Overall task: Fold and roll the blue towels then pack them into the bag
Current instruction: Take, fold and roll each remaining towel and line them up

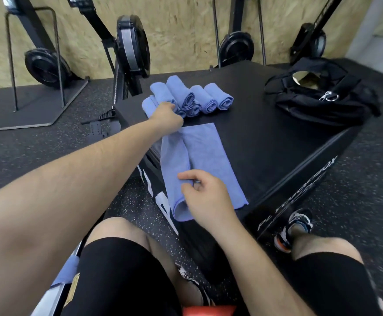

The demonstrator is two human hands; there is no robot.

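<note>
A blue towel [208,151] lies lengthwise on the black plyo box [265,144], its left edge folded over toward the middle. My left hand [166,120] grips the towel's far left corner. My right hand [205,197] pinches the folded edge near the towel's near end. Behind the towel, several rolled blue towels [192,96] lie stacked in a pile. A black bag [320,99] sits at the box's far right, its top open.
Rowing machines [131,49] stand upright along the wooden wall behind the box. Another blue cloth [68,270] lies by my left thigh at the lower left. My legs and shoes are close to the box's near corner.
</note>
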